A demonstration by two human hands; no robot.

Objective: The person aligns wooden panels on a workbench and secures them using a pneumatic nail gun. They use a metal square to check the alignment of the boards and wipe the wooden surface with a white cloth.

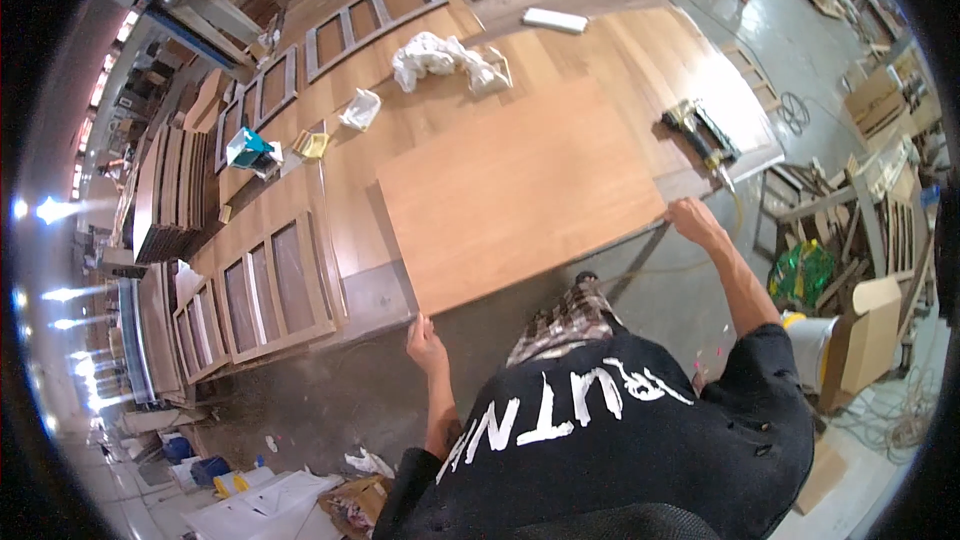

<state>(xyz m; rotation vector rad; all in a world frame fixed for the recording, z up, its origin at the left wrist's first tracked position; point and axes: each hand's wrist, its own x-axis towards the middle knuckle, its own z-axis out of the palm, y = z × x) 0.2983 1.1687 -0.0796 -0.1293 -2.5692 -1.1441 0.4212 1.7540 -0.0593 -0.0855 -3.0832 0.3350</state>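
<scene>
A flat rectangular wooden panel (520, 185) lies over the near edge of the worktable (350, 180), its near side level with the edge or slightly past it. My left hand (427, 343) pinches its near left corner. At the near right corner, my right hand (697, 223) grips the panel between thumb and fingers. A nail gun (697, 133) with a hose lies on the table just beyond my right hand. Crumpled white plastic (430, 60) sits past the panel's far edge. The undersides of both hands' grips are hidden.
Slatted wooden frames (280, 280) lie at the left, with grey frames (375, 20) along the far side. Stacked boards (175, 190) stand far left. A teal box (252, 152) and a white block (555, 20) rest on the table. Cartons (870, 340) and a bucket (808, 340) stand right.
</scene>
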